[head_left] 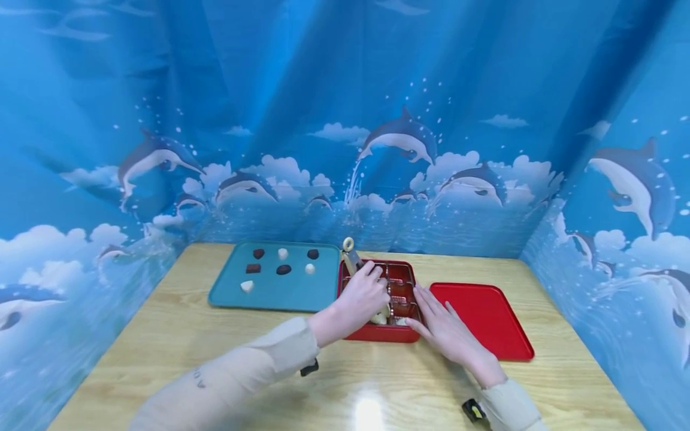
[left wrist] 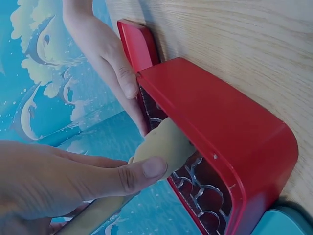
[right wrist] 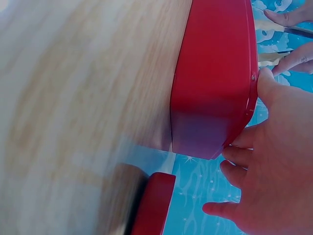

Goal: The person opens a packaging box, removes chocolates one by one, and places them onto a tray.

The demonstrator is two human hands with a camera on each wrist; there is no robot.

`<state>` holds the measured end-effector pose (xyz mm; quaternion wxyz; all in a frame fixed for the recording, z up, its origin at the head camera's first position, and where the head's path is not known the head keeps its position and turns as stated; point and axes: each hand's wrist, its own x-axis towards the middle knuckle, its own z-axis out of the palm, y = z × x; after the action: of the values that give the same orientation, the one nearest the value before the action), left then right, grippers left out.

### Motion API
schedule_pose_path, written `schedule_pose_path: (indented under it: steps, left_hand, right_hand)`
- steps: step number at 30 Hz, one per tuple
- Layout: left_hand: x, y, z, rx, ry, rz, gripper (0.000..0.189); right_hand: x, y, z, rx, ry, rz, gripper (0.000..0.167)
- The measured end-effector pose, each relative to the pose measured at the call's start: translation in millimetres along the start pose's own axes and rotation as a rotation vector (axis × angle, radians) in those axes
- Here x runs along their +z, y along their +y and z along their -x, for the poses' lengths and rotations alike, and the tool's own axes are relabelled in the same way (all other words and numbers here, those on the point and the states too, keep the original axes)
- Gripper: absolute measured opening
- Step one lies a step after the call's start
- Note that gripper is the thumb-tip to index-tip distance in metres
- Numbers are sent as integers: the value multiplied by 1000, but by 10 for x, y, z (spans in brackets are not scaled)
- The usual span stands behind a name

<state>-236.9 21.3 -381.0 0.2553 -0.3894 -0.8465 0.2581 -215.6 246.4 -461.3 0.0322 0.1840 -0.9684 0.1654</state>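
My left hand (head_left: 362,296) grips a pair of tongs (left wrist: 164,147) with cream scalloped tips, flat metal arms and a ring (head_left: 348,243) at the far end. The tips reach into the front of a red tin box (head_left: 380,333), which has a clear divided insert (head_left: 401,290). Whether they pinch anything is hidden. A small whitish piece (head_left: 401,321) shows in the box's front right compartment. My right hand (head_left: 444,329) rests against the box's right side, fingers nearly straight along the rim. Its thumb touches the front right corner in the right wrist view.
Left of the box lies a teal tray (head_left: 291,299) with several dark chocolates (head_left: 283,270) and white chocolates (head_left: 247,286) spread on it. A red lid (head_left: 485,317) lies on the wooden table (head_left: 302,395), right of the box. A dolphin-print curtain (head_left: 323,120) encloses the table's back and sides.
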Motion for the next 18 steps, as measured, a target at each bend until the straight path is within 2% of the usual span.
schedule_pose_path:
  steps: [6, 11, 14, 18]
  left_hand:
    - [33, -39, 30, 30, 35, 8, 12]
    - [26, -157, 69, 35, 63, 37, 15]
    - [-33, -243, 81, 30, 43, 37, 10]
    - [-115, -300, 85, 18, -3, 19, 13]
  right_hand:
    - [-11, -19, 11, -3, 11, 4, 81]
    - [-16, -33, 10, -4, 2, -7, 80]
    - [-15, -37, 12, 3, -1, -9, 81]
    - [-9, -29, 10, 8, 1, -6, 80]
